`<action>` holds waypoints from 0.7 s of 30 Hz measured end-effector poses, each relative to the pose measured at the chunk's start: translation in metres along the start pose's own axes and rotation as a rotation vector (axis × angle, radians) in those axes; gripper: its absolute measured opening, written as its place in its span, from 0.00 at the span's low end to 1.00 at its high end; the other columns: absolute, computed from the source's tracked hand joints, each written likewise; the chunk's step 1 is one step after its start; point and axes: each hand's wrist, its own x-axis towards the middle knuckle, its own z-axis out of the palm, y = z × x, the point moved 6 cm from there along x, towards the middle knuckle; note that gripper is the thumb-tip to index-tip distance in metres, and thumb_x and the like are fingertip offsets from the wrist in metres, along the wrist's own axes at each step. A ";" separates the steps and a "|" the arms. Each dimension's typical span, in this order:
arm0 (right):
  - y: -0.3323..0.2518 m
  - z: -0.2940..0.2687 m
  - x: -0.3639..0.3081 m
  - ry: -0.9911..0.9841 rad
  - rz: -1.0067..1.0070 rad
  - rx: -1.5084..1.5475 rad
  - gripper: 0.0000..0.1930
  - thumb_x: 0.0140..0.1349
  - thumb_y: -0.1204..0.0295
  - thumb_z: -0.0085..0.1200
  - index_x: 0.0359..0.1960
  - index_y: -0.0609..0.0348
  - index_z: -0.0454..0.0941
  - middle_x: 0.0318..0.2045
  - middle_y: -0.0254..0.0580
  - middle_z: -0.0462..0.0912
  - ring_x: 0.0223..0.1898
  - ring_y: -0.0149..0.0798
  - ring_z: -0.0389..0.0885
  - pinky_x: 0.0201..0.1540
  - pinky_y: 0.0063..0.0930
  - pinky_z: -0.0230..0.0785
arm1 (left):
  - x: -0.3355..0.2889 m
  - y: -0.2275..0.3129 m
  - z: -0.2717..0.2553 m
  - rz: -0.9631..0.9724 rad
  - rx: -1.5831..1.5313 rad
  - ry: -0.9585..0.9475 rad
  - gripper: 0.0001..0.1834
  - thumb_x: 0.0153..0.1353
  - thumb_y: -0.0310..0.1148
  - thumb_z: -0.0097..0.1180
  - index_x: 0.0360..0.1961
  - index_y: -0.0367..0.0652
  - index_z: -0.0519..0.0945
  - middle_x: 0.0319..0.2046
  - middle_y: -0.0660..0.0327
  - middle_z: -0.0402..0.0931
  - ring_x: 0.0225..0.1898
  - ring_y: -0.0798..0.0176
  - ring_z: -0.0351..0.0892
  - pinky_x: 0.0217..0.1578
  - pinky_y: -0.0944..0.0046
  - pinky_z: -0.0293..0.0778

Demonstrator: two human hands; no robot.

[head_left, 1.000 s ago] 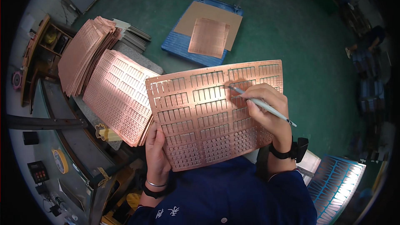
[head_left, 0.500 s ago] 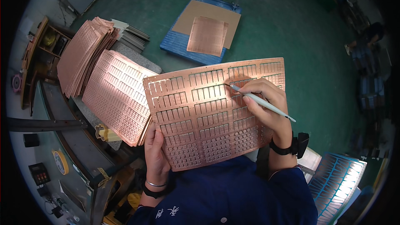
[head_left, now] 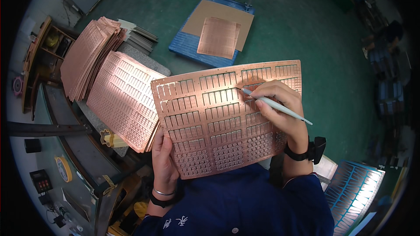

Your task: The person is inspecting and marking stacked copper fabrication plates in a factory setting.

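A large copper-coloured sheet [head_left: 227, 116], patterned with rows of slots and round shapes, is held tilted in front of my body. My left hand [head_left: 165, 161] grips its lower left edge, thumb on the face and the other fingers hidden behind. Pinched in my right hand [head_left: 280, 107] is a slim pale pen-like tool with a fine dark tip [head_left: 280, 106]. The tip rests at or just over the sheet, beside a slot group in the upper middle; whether it touches I cannot tell. My right hand covers part of the pattern on the right.
Left of the sheet lie a stack of similar copper sheets [head_left: 124, 98] and a taller pile [head_left: 89, 57]. Ahead, a blue platform cart [head_left: 183, 43] carries cardboard and a few copper sheets [head_left: 218, 37]. Blue-patterned panels [head_left: 356, 194] lean at lower right. A yellow tape roll [head_left: 63, 169] is far left.
The sheet and my right hand with the tool have shifted very slightly to the right in the picture. Both grips look the same.
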 end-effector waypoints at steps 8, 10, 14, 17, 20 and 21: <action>0.003 -0.001 0.000 -0.003 0.000 0.040 0.08 0.51 0.79 0.57 0.34 0.62 0.80 0.32 0.43 0.81 0.34 0.35 0.80 0.35 0.23 0.71 | 0.000 -0.002 -0.002 -0.011 -0.005 -0.028 0.22 0.67 0.36 0.42 0.58 0.36 0.61 0.53 0.53 0.69 0.53 0.60 0.71 0.54 0.61 0.68; 0.003 -0.001 0.000 -0.004 0.005 0.056 0.07 0.51 0.78 0.57 0.34 0.62 0.80 0.32 0.43 0.81 0.34 0.35 0.80 0.35 0.23 0.70 | 0.000 -0.002 -0.002 -0.012 0.003 -0.037 0.22 0.67 0.36 0.42 0.58 0.36 0.61 0.53 0.53 0.69 0.53 0.60 0.71 0.54 0.60 0.68; 0.004 -0.001 0.000 0.001 -0.004 0.047 0.07 0.51 0.78 0.57 0.34 0.62 0.80 0.31 0.42 0.81 0.34 0.35 0.80 0.35 0.23 0.70 | 0.000 0.000 0.001 -0.004 0.011 -0.035 0.22 0.67 0.35 0.42 0.58 0.36 0.61 0.53 0.53 0.69 0.53 0.61 0.71 0.54 0.61 0.68; 0.002 -0.001 0.002 0.002 -0.021 0.049 0.07 0.51 0.79 0.57 0.33 0.62 0.80 0.31 0.42 0.81 0.34 0.35 0.80 0.35 0.23 0.71 | 0.001 0.000 0.003 -0.003 0.007 -0.036 0.22 0.67 0.36 0.43 0.58 0.36 0.61 0.53 0.53 0.69 0.53 0.61 0.71 0.54 0.60 0.68; 0.000 0.001 0.004 -0.003 -0.036 0.052 0.07 0.51 0.80 0.57 0.33 0.62 0.80 0.30 0.41 0.81 0.34 0.35 0.80 0.35 0.23 0.71 | 0.000 -0.002 -0.001 -0.012 0.009 -0.038 0.22 0.67 0.36 0.42 0.58 0.36 0.61 0.53 0.52 0.69 0.54 0.60 0.71 0.54 0.60 0.68; -0.001 0.001 0.005 0.000 -0.045 0.052 0.07 0.51 0.80 0.57 0.33 0.62 0.80 0.30 0.40 0.81 0.34 0.35 0.80 0.36 0.24 0.71 | 0.000 -0.002 -0.001 -0.013 0.010 -0.040 0.22 0.67 0.36 0.42 0.58 0.36 0.61 0.53 0.52 0.69 0.54 0.60 0.71 0.54 0.60 0.68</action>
